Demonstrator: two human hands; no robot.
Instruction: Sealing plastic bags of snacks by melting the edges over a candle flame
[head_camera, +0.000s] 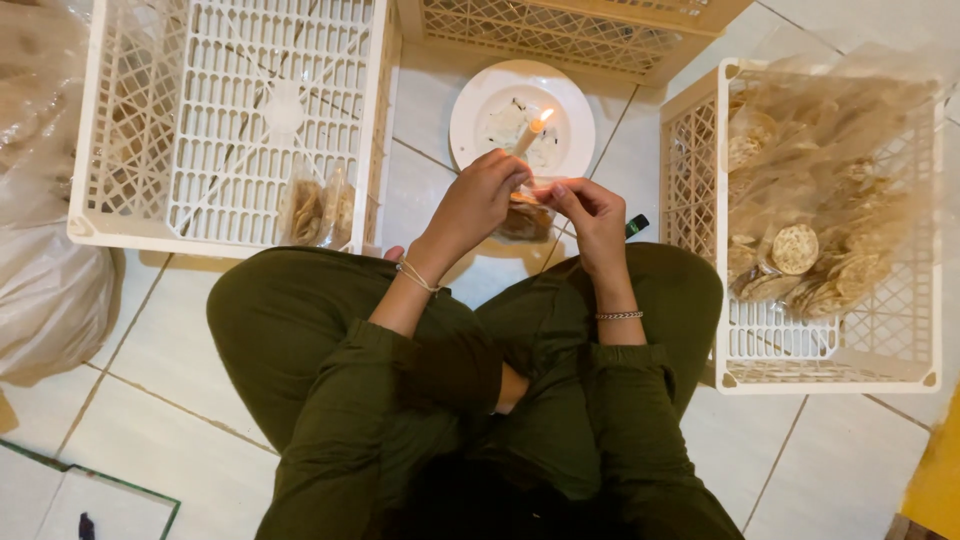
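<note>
I sit cross-legged on a tiled floor in olive clothes. My left hand (478, 203) and my right hand (592, 214) together pinch the top of a small clear bag of round crackers (524, 217), held just in front of a lit candle (533, 131). The candle stands on a white plate (485, 100) on the floor. Each wrist wears a thin bracelet.
A white plastic crate (130, 130) at the left holds two sealed cracker bags (320, 207). Another crate (905, 350) at the right is lined with plastic and full of loose round crackers (795, 248). A third crate (560, 35) stands beyond the plate. A large plastic sack (40, 290) lies far left.
</note>
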